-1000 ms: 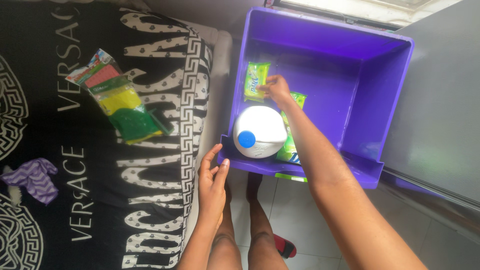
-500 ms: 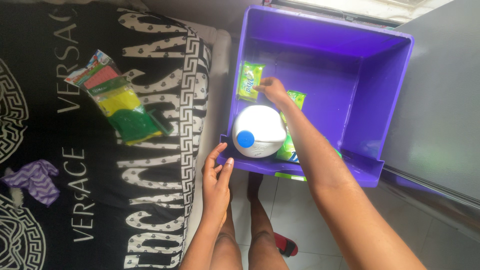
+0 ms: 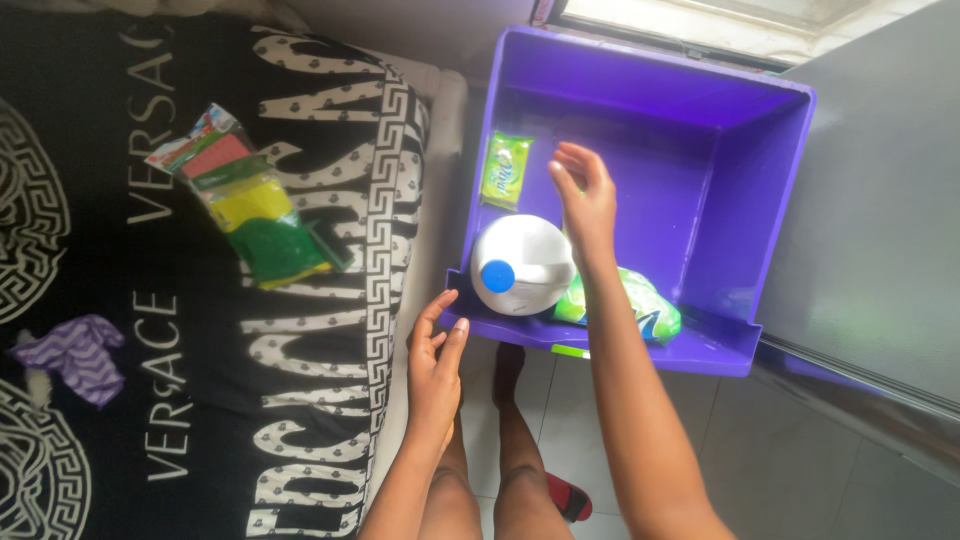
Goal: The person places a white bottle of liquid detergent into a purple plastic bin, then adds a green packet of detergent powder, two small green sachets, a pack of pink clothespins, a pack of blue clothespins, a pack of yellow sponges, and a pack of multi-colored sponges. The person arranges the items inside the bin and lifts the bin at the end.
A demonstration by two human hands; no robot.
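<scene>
Lifted since half a second ago: right hand [image 3: 585, 195], off small green packet [image 3: 506, 170], now fingers spread, grasping nothing. Packet flat on floor of purple bin [image 3: 760, 200], at 9 o'clock from that hand. White jug [image 3: 522, 262], blue cap, at 6 o'clock. Left hand [image 3: 436, 360] loose, at bin's near corner. Bed [image 3: 130, 400] alongside, sponge pack [image 3: 250, 210] on it.

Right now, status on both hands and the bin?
Right hand open, empty, above purple bin. Left hand open at bin's near corner. Green sachet lies beside white jug.
</scene>
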